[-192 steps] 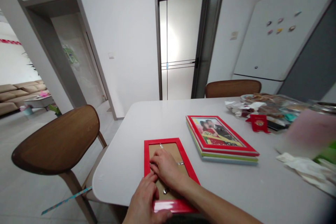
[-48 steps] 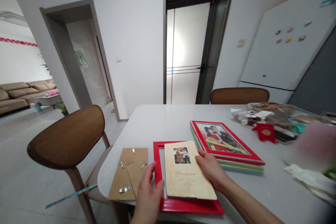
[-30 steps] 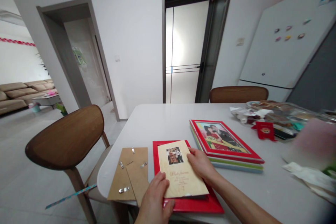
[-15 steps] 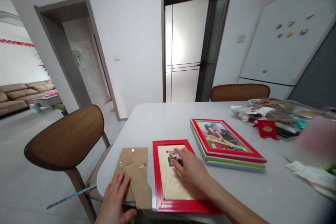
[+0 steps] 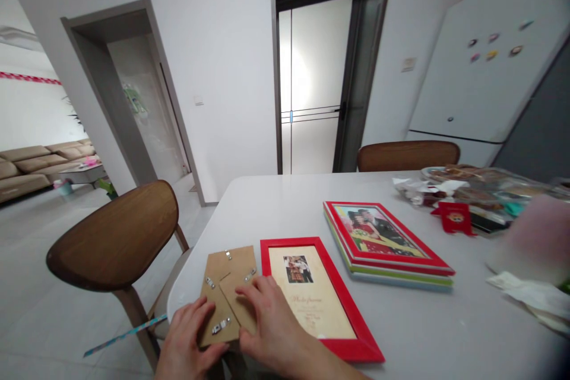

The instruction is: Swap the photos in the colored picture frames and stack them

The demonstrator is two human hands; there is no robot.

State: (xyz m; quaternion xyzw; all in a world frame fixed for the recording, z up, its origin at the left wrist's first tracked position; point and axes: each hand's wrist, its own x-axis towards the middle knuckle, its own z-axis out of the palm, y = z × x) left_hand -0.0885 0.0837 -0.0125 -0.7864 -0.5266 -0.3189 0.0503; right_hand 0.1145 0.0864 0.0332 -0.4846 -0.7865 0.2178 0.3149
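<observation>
A brown backing board [image 5: 229,285] with metal clips lies at the table's near left corner. My left hand [image 5: 189,335] grips its lower left edge, the thumb beneath the near edge. On the board's right side my right hand [image 5: 271,320] holds it, fingers on top and thumb at the near edge. Just to the right is a red frame [image 5: 356,320] containing a cream sheet with a small photo [image 5: 298,269]; my right wrist crosses its lower left part. Farther right, a red-framed picture [image 5: 378,231] tops a stack of frames.
A red packet [image 5: 456,218], crumpled tissue [image 5: 427,190] and plastic-wrapped items [image 5: 481,181] sit at the table's right. A pink translucent object [image 5: 534,240] stands nearer. One wooden chair [image 5: 116,237] is at the left, another [image 5: 407,156] behind the table.
My right hand has left the small photo and moved left onto the board. The board has shifted slightly, with its lower clip now uncovered. Both hands now grip it.
</observation>
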